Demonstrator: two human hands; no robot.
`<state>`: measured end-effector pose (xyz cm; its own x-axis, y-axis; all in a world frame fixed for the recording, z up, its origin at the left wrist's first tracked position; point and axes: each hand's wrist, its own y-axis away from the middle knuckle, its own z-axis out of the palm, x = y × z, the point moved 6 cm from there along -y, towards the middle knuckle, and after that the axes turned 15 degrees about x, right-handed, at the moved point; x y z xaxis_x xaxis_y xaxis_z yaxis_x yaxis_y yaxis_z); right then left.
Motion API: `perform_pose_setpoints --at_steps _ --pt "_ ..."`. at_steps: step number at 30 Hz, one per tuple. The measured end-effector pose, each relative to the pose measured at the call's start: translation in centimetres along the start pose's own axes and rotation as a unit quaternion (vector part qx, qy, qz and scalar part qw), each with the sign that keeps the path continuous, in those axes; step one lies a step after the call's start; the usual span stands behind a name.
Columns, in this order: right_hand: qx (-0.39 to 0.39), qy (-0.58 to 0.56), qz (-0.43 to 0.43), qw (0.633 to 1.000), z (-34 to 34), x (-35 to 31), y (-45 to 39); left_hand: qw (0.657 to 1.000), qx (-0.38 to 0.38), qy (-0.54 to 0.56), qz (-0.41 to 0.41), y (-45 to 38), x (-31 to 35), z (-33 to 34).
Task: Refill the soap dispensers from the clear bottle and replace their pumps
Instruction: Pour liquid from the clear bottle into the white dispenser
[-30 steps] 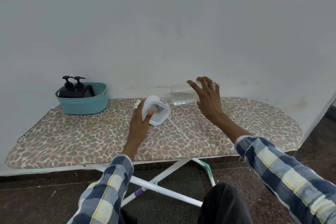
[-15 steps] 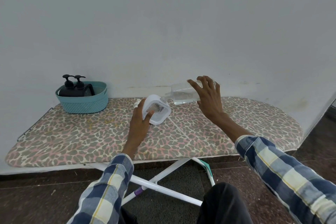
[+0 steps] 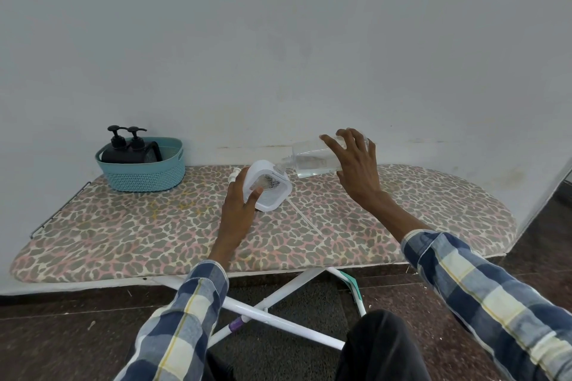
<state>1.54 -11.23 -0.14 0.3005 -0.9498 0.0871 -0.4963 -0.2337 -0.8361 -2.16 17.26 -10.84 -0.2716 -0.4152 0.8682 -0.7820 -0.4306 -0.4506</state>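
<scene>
Pouring is the step I judge to be in hand, seen from the head camera. My right hand (image 3: 356, 170) grips the clear bottle (image 3: 312, 159) from above, fingers curled over it, the bottle tipped nearly flat with its neck at the top of the white soap dispenser (image 3: 267, 187). My left hand (image 3: 238, 210) clasps that dispenser, which leans on the leopard-print ironing board (image 3: 123, 238). A white pump (image 3: 234, 176) peeks out just behind my left fingers, its long tube (image 3: 305, 218) lying on the cover.

To do this well I would keep neck and opening together, tilt slowly, and hold the dispenser firm; a spill would soak the cloth. Two black pump dispensers (image 3: 127, 148) wait in the teal basket (image 3: 145, 178), well apart.
</scene>
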Motion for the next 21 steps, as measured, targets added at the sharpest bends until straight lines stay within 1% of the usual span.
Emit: perform_pose_setpoints --at_steps 5,21 --pt "-0.003 0.001 0.0 1.0 0.06 0.0 0.0 1.0 -0.003 0.006 -0.01 0.08 -0.15 0.01" --pt "0.005 0.002 -0.005 1.0 -0.07 0.06 -0.06 1.0 -0.005 0.004 0.0 0.01 -0.03 0.07"
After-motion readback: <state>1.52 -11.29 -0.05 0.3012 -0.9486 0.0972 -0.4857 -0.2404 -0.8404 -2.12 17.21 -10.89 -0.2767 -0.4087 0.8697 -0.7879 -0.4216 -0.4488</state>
